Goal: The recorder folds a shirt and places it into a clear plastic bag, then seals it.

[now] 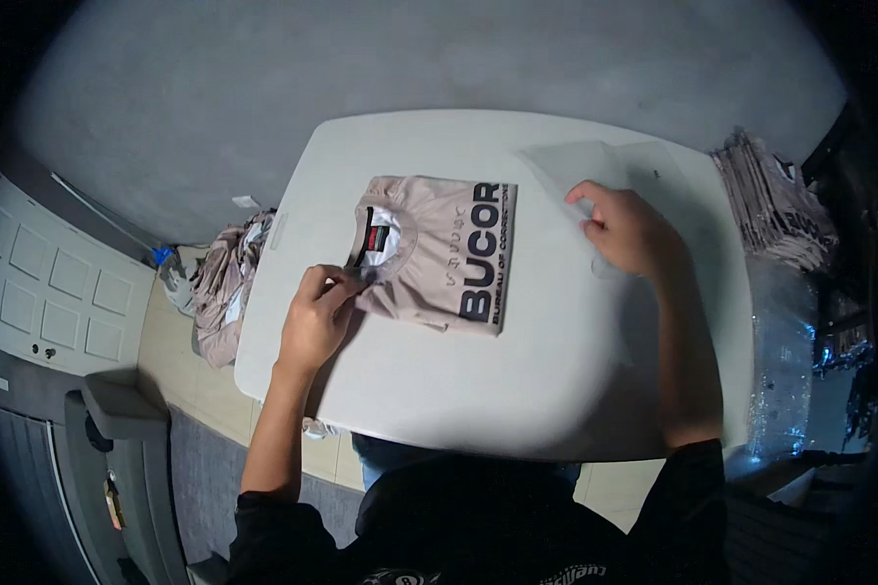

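A folded beige T-shirt [439, 248] lies on a white table [439, 395], its collar towards the left. Large dark lettering runs along its right edge, and a dark tag shows inside the neck. My left hand [318, 314] pinches the shirt's lower collar edge between thumb and fingers. Over on the right, my right hand [622, 227] hovers with thumb and index finger apart, above or touching a clear plastic bag [582, 157]. The bag is thin and hard to make out, and the hand covers part of it.
A stack of similar folded shirts [772, 201] stands at the table's right edge, above clear plastic packaging [779, 358]. Left of the table sits a heap of loose shirts [227, 292]. A grey sofa [121, 468] and a white door [62, 285] are farther left. A grey wall [439, 58] rises behind.
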Tool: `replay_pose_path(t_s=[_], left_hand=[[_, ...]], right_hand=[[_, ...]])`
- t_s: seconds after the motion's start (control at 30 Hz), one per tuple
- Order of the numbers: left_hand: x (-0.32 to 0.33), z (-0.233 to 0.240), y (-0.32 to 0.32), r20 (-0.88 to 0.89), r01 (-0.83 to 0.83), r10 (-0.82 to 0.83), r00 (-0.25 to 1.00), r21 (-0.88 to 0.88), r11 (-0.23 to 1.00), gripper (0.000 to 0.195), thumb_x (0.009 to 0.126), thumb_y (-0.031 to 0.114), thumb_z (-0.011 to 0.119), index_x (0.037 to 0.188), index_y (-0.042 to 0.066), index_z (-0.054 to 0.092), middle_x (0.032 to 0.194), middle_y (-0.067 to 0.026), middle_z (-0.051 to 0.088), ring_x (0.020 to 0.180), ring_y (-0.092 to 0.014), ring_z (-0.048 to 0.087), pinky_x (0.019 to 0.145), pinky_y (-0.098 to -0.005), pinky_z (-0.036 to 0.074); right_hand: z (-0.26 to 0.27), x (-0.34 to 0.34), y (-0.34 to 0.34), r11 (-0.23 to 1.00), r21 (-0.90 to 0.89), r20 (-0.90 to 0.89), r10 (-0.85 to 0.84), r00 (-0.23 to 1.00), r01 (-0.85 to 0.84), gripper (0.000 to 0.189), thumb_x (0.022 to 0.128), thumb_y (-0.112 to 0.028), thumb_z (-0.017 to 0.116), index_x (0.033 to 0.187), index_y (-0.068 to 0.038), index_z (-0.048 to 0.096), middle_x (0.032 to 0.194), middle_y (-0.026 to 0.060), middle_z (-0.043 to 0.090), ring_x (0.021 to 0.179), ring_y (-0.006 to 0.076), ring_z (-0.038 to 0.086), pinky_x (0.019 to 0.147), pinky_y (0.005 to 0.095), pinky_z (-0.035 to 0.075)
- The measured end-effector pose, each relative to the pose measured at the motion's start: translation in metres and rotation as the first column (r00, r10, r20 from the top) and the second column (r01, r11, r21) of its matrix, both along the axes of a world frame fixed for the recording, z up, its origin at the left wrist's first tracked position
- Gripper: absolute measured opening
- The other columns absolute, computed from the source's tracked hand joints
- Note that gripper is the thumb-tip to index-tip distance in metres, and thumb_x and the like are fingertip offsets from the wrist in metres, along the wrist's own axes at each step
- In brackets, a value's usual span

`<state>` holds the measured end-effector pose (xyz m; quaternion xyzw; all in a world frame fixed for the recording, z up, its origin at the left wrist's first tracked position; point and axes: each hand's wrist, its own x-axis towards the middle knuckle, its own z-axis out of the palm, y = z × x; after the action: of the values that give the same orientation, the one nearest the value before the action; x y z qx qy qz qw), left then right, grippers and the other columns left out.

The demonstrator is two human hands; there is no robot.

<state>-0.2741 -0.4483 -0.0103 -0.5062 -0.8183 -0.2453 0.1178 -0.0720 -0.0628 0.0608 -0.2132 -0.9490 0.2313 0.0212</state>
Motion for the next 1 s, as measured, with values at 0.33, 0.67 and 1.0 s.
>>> replay_pose_path(t_s=[0.33,0.67,1.0], left_hand=[[-0.039,0.005,0.022,0.785,-0.291,0.151,0.601,0.039,0.956,0.053,0.096,0.016,0.075,0.141,-0.008,0.059,0.123,-0.0166,0.070,0.114,-0.024,0.068,0.098,-0.0335,0.055],[-0.059,0.020,0.088,0.781,-0.252,0.295,0.550,-0.181,0.950,0.085,0.075,0.049,0.097,0.123,-0.015,0.067,0.108,-0.0176,0.077,0.097,-0.022,0.073,0.088,-0.0341,0.058],[-0.065,-0.013,0.082,0.800,-0.156,0.146,0.582,-0.066,0.985,0.036,0.077,0.018,0.093,0.095,-0.008,0.076,0.084,-0.0096,0.076,0.074,-0.017,0.067,0.072,-0.0356,0.056]], right_hand=[[-0.026,-0.008,-0.002,1.000,0.000,-0.215,0.029,0.976,-0.030,0.041,0.089,-0.006,0.066,0.130,-0.008,0.065,0.077,0.0176,0.070,0.071,0.0337,0.068,0.072,0.0455,0.053],[-0.037,-0.036,-0.041,0.992,-0.125,-0.045,0.010,0.999,-0.016,0.067,0.090,-0.014,0.067,0.153,-0.006,0.043,0.101,0.0276,0.074,0.104,0.0466,0.071,0.095,0.0552,0.055],[-0.057,-0.057,-0.095,0.987,-0.153,-0.021,0.042,0.999,-0.045,0.073,0.095,-0.017,0.063,0.161,0.001,0.036,0.109,0.0306,0.074,0.105,0.0475,0.072,0.099,0.0550,0.056]])
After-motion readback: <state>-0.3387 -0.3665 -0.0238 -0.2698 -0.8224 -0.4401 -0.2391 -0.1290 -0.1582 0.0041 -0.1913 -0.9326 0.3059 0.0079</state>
